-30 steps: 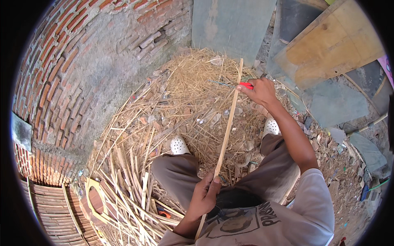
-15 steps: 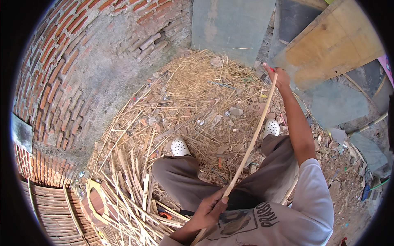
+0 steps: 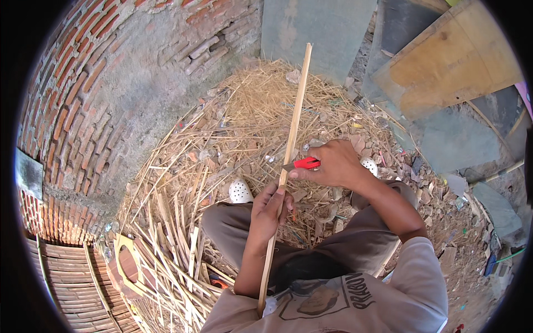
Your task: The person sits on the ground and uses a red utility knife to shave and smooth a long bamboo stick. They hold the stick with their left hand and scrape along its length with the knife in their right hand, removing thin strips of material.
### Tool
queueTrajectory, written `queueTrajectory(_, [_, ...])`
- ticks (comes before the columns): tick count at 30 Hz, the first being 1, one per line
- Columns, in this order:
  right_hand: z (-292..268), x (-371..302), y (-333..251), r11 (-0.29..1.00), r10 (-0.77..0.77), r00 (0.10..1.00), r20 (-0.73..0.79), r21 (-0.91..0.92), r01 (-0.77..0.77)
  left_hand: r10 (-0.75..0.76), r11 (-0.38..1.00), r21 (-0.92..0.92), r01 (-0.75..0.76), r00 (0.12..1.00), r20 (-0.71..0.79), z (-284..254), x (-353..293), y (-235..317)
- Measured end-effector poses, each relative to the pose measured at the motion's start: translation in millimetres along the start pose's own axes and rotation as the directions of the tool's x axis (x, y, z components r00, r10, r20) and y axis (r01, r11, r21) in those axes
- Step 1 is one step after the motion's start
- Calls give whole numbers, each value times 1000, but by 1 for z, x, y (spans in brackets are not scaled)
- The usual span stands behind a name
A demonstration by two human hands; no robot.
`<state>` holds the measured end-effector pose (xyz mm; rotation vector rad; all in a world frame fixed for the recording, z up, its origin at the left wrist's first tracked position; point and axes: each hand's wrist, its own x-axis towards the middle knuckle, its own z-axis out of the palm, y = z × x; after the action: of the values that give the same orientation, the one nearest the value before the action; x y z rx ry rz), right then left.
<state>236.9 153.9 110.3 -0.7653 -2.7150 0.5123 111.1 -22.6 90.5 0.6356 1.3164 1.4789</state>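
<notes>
A long, pale bamboo strip (image 3: pixel 297 116) runs from my lap up and away across the middle of the view. My left hand (image 3: pixel 269 211) is closed round it, with the thumb lying along its face. Just above that thumb, my right hand (image 3: pixel 333 164) grips a red utility knife (image 3: pixel 306 163). Its blade lies against the strip, or very close to it. The lower end of the strip reaches my shirt.
A heap of cut bamboo strips (image 3: pixel 172 266) lies at my left, beside a yellow frame-like piece (image 3: pixel 125 263). Shavings (image 3: pixel 261 94) and rubble cover the ground ahead. A brick wall (image 3: pixel 83 111) rises at left; grey sheets (image 3: pixel 313 39) and a brown board (image 3: pixel 449 55) lean at the far right.
My right hand with the knife has come back from the strip's far end to its middle. My left hand has moved forward, and the strip now points further ahead and left.
</notes>
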Motion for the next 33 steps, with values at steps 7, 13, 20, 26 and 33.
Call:
queueTrajectory(7, [11, -2, -1, 989, -143, 985, -98, 14, 146, 9, 994, 108, -5, 999, -38, 8, -8, 15])
queueTrajectory(13, [8, 22, 22, 993, -11, 974, -228, -120, -17, 86, 983, 165, -79, 996, -33, 9, -18, -1])
queueTrajectory(20, [25, 10, 10, 983, -171, 945, -278, -110, 146, 35, 986, 163, -30, 999, -27, 9, -23, 7])
queueTrajectory(26, [22, 23, 31, 979, -187, 934, -306, -134, 152, 125, 959, 254, -123, 992, 8, 10, -29, -3])
queueTrajectory(33, [22, 25, 35, 971, -212, 920, -330, -176, 160, 125, 948, 288, -132, 991, 41, 8, -35, -4])
